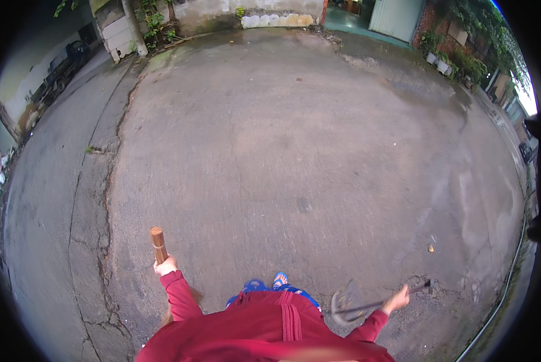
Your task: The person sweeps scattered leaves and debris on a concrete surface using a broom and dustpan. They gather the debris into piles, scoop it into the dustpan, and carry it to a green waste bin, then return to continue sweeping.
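My left hand (165,265) is closed around the bound top of a stick broom (158,242), a tight brown bundle of thin sticks with a tie around it. Its lower end is mostly hidden behind my red sleeve. On the other side, my right hand (397,300) grips the dark handle of a long-handled dustpan (346,303). The pan hangs beside my leg, somewhat blurred, and the handle's end sticks out past my fist.
Grey concrete ground (270,169) spreads ahead, with a long crack (117,139) on the left. A small yellowish scrap (431,248) lies to the right. Farther off are a wall with a pole (133,27), a doorway (346,18), planters (439,63) and a parked truck (65,63).
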The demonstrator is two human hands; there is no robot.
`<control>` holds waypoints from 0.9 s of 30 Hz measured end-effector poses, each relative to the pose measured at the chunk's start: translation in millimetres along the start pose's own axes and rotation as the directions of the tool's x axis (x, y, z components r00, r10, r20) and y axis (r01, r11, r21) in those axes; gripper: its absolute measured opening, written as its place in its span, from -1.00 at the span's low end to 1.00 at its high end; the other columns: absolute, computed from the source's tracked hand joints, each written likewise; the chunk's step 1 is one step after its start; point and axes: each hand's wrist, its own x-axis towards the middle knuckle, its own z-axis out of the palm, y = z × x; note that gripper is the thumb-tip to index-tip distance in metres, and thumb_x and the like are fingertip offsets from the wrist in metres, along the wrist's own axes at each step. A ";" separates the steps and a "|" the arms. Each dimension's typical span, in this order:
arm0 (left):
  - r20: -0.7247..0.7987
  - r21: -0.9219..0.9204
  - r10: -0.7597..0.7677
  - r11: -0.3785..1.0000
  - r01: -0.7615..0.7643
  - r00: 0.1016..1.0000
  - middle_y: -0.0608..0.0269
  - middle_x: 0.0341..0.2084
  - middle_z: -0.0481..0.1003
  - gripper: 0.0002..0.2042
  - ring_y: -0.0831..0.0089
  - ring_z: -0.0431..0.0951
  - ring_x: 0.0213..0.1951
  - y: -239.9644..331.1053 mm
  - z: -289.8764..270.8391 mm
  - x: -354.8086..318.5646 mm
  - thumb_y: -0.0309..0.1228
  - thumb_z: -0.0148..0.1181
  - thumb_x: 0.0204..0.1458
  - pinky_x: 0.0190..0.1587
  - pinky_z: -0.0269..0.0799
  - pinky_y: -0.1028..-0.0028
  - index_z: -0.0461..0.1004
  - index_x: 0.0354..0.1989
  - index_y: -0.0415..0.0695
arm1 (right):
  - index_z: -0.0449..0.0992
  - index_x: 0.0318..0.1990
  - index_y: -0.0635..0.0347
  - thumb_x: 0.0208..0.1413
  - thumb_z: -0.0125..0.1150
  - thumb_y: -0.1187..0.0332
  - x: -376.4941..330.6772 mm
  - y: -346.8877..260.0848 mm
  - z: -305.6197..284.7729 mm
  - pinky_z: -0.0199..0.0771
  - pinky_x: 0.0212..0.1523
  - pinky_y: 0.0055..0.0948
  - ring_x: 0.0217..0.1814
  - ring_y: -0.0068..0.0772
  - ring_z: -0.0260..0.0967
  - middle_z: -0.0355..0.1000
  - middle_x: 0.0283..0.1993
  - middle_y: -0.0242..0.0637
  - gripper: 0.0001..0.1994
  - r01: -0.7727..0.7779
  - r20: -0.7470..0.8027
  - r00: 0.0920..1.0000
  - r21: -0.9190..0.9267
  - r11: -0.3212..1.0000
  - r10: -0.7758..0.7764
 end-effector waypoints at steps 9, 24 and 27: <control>-0.124 -0.544 -0.542 0.737 0.400 0.831 0.35 -0.63 0.41 -0.76 0.40 0.46 -0.58 -141.9 25.6 -25.6 -0.54 0.26 -0.52 -0.54 0.50 0.34 0.39 -0.56 -0.15 | 0.17 -0.79 0.18 -0.13 0.04 0.45 31.2 -106.9 285.7 0.00 -0.73 -0.60 -0.73 -0.71 0.00 0.10 -0.76 -0.53 -0.72 0.364 0.058 0.921 0.230 0.903 -0.386; 0.081 0.568 -0.777 0.550 0.612 0.624 0.30 -0.72 0.30 -0.92 0.49 0.34 -0.63 -560.1 105.8 -60.2 -0.55 0.01 -0.28 -0.51 0.37 0.59 0.27 -0.56 -0.24 | 0.07 -0.79 0.02 -0.09 -0.04 0.53 46.5 -205.7 523.4 -0.11 -0.75 -0.65 -0.83 -0.74 -0.23 -0.09 -0.83 -0.58 -0.67 0.143 0.012 0.983 0.572 0.807 -0.183; -0.101 0.584 -0.875 0.333 0.741 0.473 0.32 -0.70 0.23 -0.53 0.57 0.30 -0.62 -603.4 134.0 -72.1 -0.60 0.00 -0.25 -0.55 0.32 0.67 -0.09 -0.17 -0.38 | 0.11 -0.78 0.04 -0.10 -0.03 0.53 48.1 -198.3 612.5 -0.09 -0.75 -0.65 -0.82 -0.75 -0.23 -0.06 -0.84 -0.58 -0.70 0.113 0.160 0.962 0.508 0.854 -0.223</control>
